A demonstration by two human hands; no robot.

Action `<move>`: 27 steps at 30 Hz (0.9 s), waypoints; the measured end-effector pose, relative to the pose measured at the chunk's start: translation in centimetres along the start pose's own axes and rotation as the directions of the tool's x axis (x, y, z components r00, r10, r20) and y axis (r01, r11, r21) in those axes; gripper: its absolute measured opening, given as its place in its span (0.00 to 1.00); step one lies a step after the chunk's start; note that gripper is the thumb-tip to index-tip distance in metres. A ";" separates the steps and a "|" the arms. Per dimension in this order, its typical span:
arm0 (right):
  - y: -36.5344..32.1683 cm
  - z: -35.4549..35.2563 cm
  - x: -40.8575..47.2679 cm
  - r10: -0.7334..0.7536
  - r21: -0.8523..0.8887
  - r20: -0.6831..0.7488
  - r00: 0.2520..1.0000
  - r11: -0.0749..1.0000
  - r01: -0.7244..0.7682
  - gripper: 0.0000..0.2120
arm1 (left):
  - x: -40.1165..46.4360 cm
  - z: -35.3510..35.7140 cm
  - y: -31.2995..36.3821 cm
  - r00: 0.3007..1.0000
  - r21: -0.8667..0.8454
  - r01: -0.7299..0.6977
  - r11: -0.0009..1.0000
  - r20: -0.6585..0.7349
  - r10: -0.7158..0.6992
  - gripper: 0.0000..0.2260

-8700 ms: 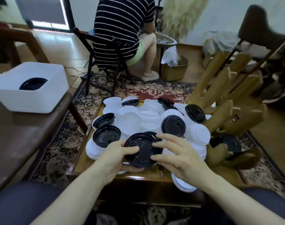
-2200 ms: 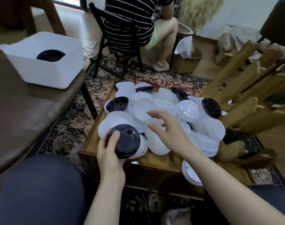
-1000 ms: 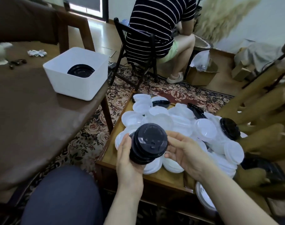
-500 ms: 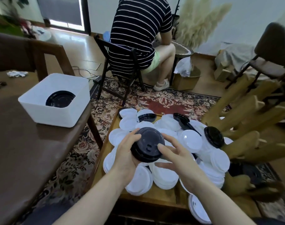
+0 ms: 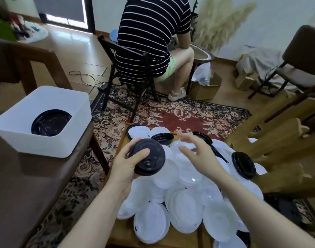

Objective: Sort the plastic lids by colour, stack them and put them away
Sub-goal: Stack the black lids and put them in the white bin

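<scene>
Above the low table (image 5: 153, 237) heaped with white lids (image 5: 185, 208), our left hand (image 5: 124, 167) grips the light, slippery black stack (image 5: 147, 159) by its rim, right hand (image 5: 201, 156) open.

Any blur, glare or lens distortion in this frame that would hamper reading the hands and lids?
Head view: the right hand is motion-blurred at its fingers; the left hand and its stack of black lids are sharp. The white lids are nearly blown out, their edges hard to separate. Wide-angle distortion bends the frame's edges. Bright daylight at the doorway.
</scene>
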State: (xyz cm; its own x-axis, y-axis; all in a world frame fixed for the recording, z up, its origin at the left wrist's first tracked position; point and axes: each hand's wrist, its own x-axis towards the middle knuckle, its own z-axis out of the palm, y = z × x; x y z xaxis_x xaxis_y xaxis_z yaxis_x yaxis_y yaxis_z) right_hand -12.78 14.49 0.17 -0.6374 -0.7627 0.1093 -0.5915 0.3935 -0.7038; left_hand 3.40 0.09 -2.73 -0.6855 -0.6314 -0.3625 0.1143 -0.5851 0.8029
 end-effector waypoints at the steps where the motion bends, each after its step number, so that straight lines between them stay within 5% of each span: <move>1: 0.9 -0.2 1.6 -0.055 -0.151 0.022 0.998 0.987 0.058 0.15 | 0.5 -0.4 0.4 1.000 -0.023 -0.009 1.000 -0.028 0.008 0.19; 4: 2.8 0.2 6.0 -0.154 -0.431 0.143 0.978 0.879 0.202 0.15 | 1.8 -1.4 1.7 0.997 -0.081 -0.032 0.996 -0.076 0.026 0.21; 10: 3.2 2.7 10.3 -0.016 -0.661 0.400 0.916 0.688 0.301 0.15 | 3.3 -3.0 3.1 0.996 -0.148 0.019 0.989 -0.081 -0.031 0.18; 18: 5.0 2.9 10.5 -0.136 -0.637 0.288 0.948 0.712 0.296 0.06 | 3.7 -2.7 2.6 0.995 -0.136 0.067 0.989 -0.062 -0.076 0.20; 21: 3.8 1.9 9.9 -0.171 -0.453 0.103 0.980 0.869 0.199 0.04 | 3.4 -2.5 2.7 0.995 -0.138 0.062 0.988 -0.065 -0.071 0.17; 24: 0.2 1.0 8.5 0.035 0.195 -0.106 0.994 0.981 -0.014 0.05 | 3.2 -2.1 2.5 0.996 -0.142 0.058 0.988 -0.062 -0.067 0.16; 27: -3.5 0.5 6.6 0.231 0.768 0.167 0.958 0.579 -0.274 0.05 | 3.0 -1.9 2.1 0.995 -0.161 0.059 0.985 -0.075 -0.072 0.16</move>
State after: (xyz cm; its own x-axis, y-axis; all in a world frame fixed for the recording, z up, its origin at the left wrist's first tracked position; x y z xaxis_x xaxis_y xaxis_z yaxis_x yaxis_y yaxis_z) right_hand -14.72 7.80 2.97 -0.6652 -0.7257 -0.1755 0.2117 0.0421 -0.9764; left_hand 2.91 -4.05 -3.00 -0.6363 -0.6239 -0.4538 0.1874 -0.6956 0.6936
